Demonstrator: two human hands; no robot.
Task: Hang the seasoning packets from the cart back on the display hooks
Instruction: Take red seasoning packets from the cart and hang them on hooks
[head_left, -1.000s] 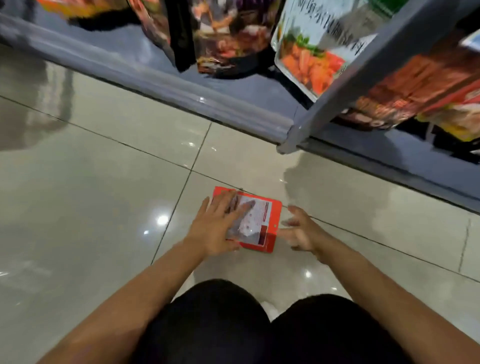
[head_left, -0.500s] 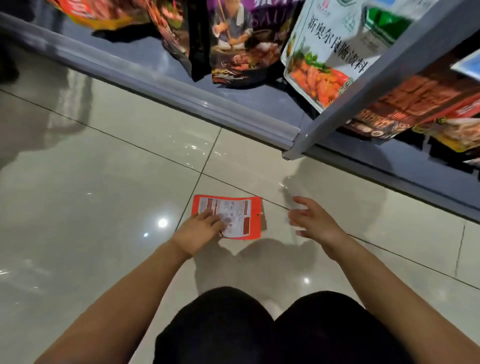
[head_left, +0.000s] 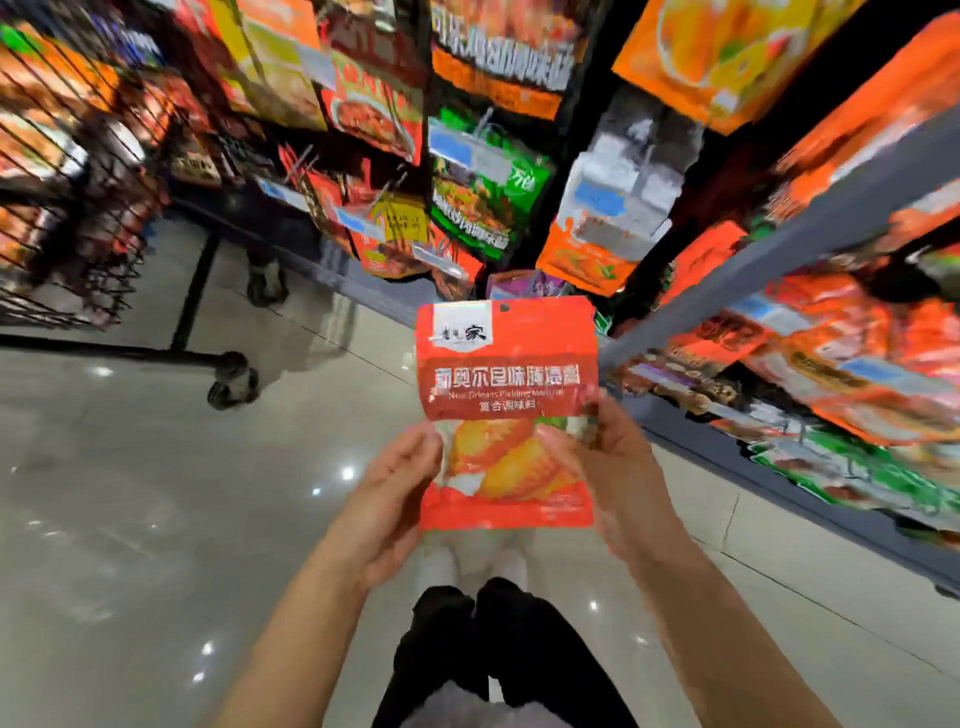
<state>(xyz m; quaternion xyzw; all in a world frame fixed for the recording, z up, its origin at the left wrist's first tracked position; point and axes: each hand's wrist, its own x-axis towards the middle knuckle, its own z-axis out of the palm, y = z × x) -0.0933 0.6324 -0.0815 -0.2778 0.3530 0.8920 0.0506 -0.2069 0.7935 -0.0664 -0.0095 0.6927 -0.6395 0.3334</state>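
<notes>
**Inspector A:** State of the hands?

**Inspector B:** Both grip one item. The left hand (head_left: 387, 499) pinches the lower left edge of the seasoning packet (head_left: 506, 410), fingers curled at the margin. The right hand (head_left: 618, 467) clamps the right edge at mid-height, thumb on the front face. The packet is held upright in the air in front of the person, above the floor (head_left: 130, 519), face to the camera.

**Inspector A:** Material and form?

**Inspector B:** A flat, glossy plastic pouch, rectangular, with a sealed top band and a small hang hole near the upper edge. Red-orange ground; a white panel sits at the upper left; the lower half bears a picture of glazed orange food.

**Inspector A:** Legible text?

**Inspector B:** White Chinese characters across the middle, blurred. Beneath them an English line beginning "New Orleans"; the remainder cannot be read reliably.

**Inspector A:** Surroundings?

**Inspector B:** Polished pale floor tiles with dark grout lines and light reflections. Display racks (head_left: 519, 156) ahead and to the right carry hanging packets in red, orange and green, smeared by motion. A grey shelf rail (head_left: 779, 244) runs diagonally at right. A black wire cart (head_left: 78, 208) on castor wheels stands at left, well apart from the hands.
</notes>
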